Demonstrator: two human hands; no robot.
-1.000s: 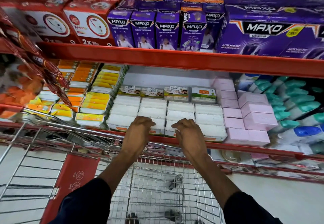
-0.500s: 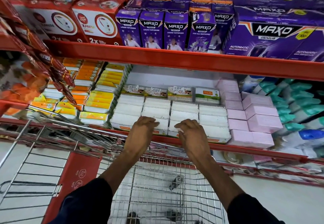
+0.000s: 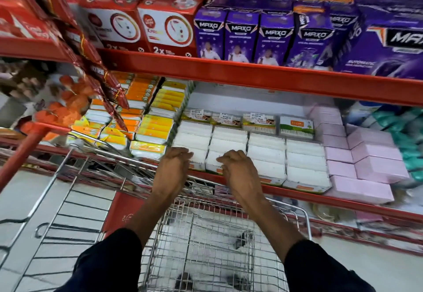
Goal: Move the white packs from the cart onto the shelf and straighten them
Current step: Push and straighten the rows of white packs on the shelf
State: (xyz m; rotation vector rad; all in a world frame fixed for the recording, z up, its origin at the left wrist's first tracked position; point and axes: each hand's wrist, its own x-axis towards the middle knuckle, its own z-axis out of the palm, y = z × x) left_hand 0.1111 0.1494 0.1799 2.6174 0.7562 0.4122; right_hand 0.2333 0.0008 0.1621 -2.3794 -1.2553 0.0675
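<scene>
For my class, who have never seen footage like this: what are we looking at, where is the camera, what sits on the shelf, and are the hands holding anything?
The one picture comes from a camera worn on a person's head, looking forward and down. No machine here: the left hand and right hand are bare. Both rest on the front white packs, which lie in rows on a red shelf. Neither hand visibly grips anything. Pink boxes sit to the right, yellow-and-orange packs to the left. Below stands a wire cart.

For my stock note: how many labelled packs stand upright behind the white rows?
4 upright packs in one row: leftmost, second, third, rightmost. Others may be hidden behind.
</scene>
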